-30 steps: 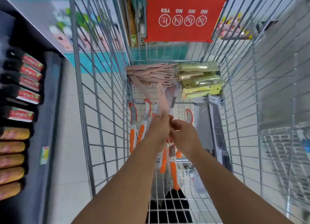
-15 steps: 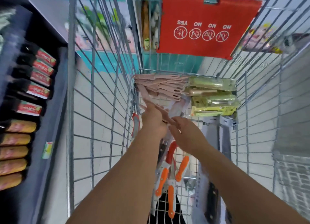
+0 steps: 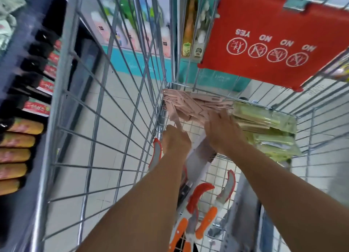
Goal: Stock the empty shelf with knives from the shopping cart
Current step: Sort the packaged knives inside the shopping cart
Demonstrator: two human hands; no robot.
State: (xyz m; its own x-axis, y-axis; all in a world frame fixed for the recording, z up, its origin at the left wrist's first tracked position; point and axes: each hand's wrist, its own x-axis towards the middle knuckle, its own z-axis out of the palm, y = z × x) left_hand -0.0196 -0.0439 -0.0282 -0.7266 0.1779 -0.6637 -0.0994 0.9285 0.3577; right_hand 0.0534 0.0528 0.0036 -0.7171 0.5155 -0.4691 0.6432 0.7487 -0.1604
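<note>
Both my arms reach down into the wire shopping cart (image 3: 113, 119). A heap of pink sheathed knives (image 3: 190, 105) lies at the cart's far end, with green packaged knives (image 3: 268, 127) to its right. My left hand (image 3: 175, 140) is closed around one pink knife whose sheath points up toward the heap. My right hand (image 3: 221, 131) lies flat with fingers spread on the pink heap's near edge, holding nothing that I can see. Orange-handled curved knives (image 3: 200, 212) lie on the cart floor under my forearms.
A red child-seat flap (image 3: 264, 40) with warning icons hangs on the cart's far wall. Left of the cart, a dark shelf (image 3: 18, 214) holds rows of black and yellow packaged goods (image 3: 20, 140). More grey knife packages (image 3: 243, 214) lie at the cart's right side.
Both hands moved forward from the orange knives to the pink heap. The right hand let go of the pink knife and spread flat on the heap; the left hand kept its grip.
</note>
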